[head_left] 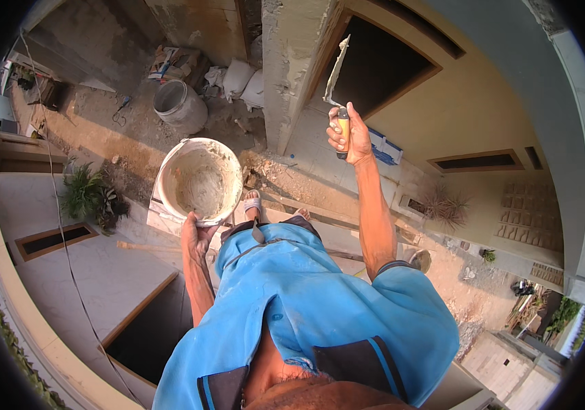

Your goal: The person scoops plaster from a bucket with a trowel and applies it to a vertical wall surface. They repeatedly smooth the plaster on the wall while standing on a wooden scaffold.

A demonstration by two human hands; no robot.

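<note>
My left hand (198, 236) grips the lower edge of a white bucket (176, 184), whose inside is smeared with pale plaster, with a little paste at the bottom. My right hand (349, 133) is closed round the yellow-and-black handle of a trowel (335, 76), raised upright to the right of the bucket. Its long narrow metal blade carries pale paste and points up toward a plastered column edge (282, 75). My sandalled feet (252, 205) show just beyond my blue shirt, on a narrow ledge or planks.
Below are a dirt path (135, 143), a grey drum (190, 116), white sacks (237, 82) and plants (84, 191). A dark framed opening (371, 65) is in the wall ahead. A cable (53, 184) hangs down the left. A dark opening (149, 331) lies at lower left.
</note>
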